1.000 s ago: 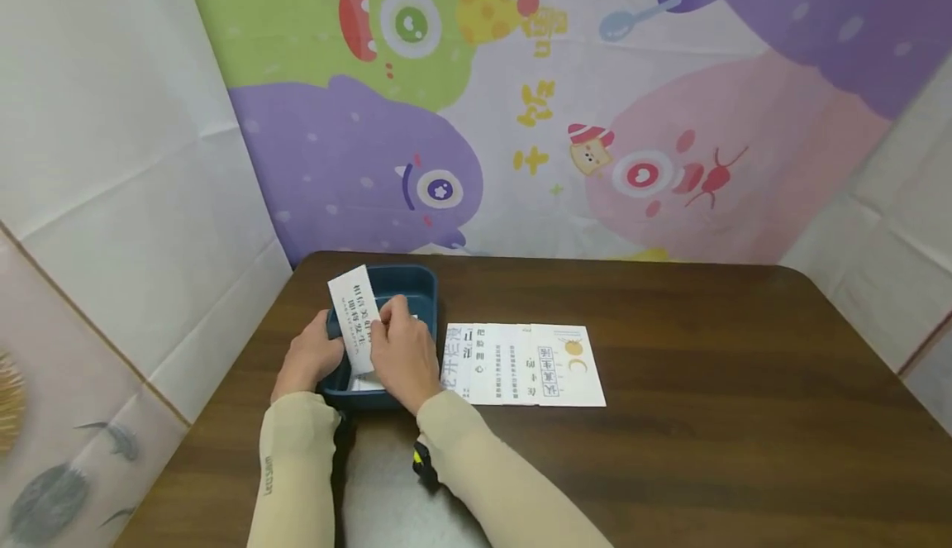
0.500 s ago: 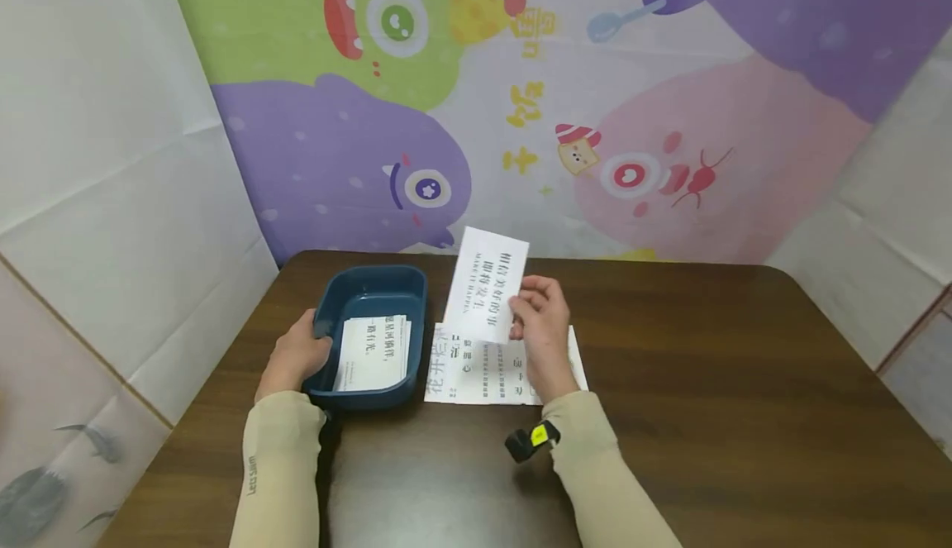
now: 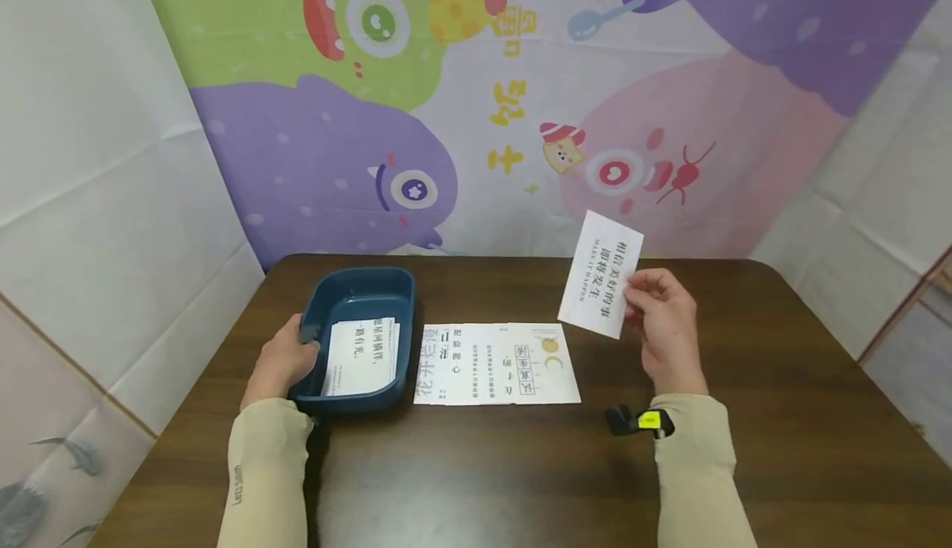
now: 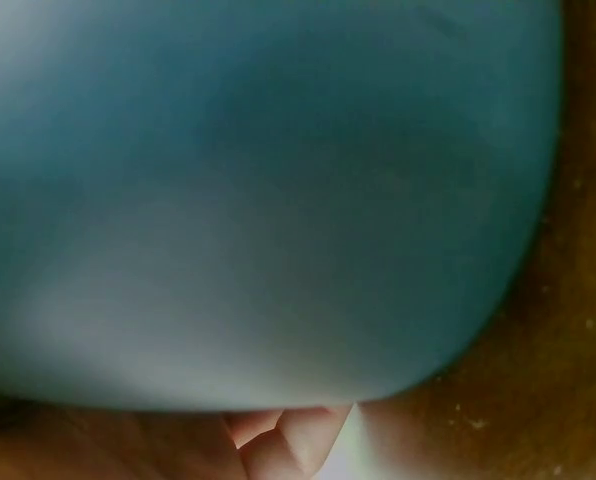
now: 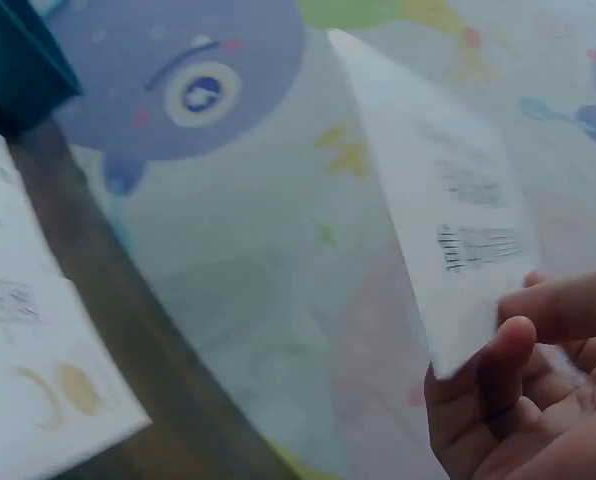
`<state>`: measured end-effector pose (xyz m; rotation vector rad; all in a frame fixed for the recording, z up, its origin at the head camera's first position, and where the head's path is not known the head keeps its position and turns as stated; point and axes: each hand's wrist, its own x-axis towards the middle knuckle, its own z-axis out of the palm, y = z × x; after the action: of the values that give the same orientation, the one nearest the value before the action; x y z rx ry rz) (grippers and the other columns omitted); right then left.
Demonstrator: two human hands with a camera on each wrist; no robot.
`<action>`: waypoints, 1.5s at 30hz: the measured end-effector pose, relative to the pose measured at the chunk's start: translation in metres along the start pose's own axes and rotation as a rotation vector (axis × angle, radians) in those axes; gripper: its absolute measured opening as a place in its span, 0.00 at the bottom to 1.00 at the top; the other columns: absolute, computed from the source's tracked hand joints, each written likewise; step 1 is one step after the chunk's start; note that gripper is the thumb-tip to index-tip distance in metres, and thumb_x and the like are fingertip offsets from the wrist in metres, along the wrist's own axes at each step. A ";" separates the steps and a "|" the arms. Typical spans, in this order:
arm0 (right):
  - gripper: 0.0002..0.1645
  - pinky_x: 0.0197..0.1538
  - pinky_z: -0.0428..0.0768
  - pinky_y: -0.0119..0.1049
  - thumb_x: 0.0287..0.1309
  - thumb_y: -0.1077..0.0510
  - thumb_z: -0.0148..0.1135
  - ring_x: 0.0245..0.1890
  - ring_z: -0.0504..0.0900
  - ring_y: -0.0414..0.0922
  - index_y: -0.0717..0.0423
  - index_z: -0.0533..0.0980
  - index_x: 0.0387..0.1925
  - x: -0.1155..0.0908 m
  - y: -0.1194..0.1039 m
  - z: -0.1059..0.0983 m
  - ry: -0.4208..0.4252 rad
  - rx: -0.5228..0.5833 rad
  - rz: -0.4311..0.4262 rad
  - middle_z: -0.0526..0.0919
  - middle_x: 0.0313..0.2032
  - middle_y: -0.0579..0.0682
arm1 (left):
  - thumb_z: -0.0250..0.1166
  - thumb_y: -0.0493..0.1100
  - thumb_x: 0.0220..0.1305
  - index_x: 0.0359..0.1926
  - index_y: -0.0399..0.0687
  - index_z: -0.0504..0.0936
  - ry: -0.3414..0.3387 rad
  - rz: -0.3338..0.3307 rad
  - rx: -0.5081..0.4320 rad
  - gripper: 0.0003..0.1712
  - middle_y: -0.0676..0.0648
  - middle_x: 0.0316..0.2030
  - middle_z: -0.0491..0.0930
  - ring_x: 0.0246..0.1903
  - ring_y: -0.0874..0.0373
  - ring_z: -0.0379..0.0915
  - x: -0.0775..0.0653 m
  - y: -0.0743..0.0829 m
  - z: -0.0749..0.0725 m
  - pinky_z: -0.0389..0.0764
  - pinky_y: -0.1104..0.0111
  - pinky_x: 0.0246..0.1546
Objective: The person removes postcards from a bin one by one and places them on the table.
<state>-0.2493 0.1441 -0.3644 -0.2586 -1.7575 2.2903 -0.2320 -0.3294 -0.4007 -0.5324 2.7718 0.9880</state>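
My right hand (image 3: 668, 333) pinches a white printed card (image 3: 601, 275) by its right edge, holding it up above the table to the right of the row of cards. In the right wrist view the card (image 5: 448, 200) is tilted, with thumb and fingers at its lower corner. My left hand (image 3: 281, 362) grips the left wall of a dark blue rectangular tray (image 3: 407, 325), thumb over the rim. A small stack of white printed cards (image 3: 357, 366) lies inside the tray. On the table beside it, several cards (image 3: 491, 374) lie in an overlapping row.
The brown wooden table (image 3: 476, 474) extends to both sides. A cartoon-printed cloth (image 3: 476, 135) hangs behind its back edge. Pale panels (image 3: 97, 118) stand at left and right. A black strap with a yellow tag (image 3: 649, 421) sits at my right wrist.
My right hand has lifted the card out of the tray and carried it right, past the row of cards. My left hand has stayed on the tray. The view has shifted slightly.
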 end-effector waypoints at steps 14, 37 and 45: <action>0.17 0.37 0.78 0.37 0.64 0.64 0.57 0.42 0.78 0.48 0.62 0.76 0.54 0.008 0.029 -0.013 -0.205 -0.401 0.134 0.77 0.48 0.53 | 0.46 0.42 0.73 0.75 0.40 0.44 -0.015 -0.007 0.002 0.36 0.25 0.72 0.52 0.65 0.24 0.53 -0.002 0.000 -0.001 0.59 0.27 0.58; 0.14 0.34 0.82 0.39 0.61 0.65 0.56 0.39 0.77 0.53 0.64 0.75 0.49 0.015 0.068 -0.018 -0.416 -0.705 0.232 0.77 0.47 0.62 | 0.47 0.43 0.73 0.75 0.41 0.44 -0.008 -0.023 0.004 0.36 0.25 0.72 0.52 0.65 0.24 0.53 0.004 0.001 -0.002 0.60 0.28 0.58; 0.13 0.32 0.81 0.39 0.58 0.68 0.56 0.39 0.75 0.54 0.63 0.75 0.46 0.014 0.070 -0.015 -0.436 -0.757 0.196 0.76 0.47 0.62 | 0.47 0.43 0.73 0.75 0.41 0.45 0.000 -0.029 -0.002 0.35 0.26 0.71 0.53 0.65 0.25 0.53 0.004 -0.001 -0.001 0.60 0.28 0.59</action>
<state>-0.2646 0.1451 -0.4355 -0.0542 -2.8942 1.7662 -0.2353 -0.3318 -0.4020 -0.5711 2.7553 0.9854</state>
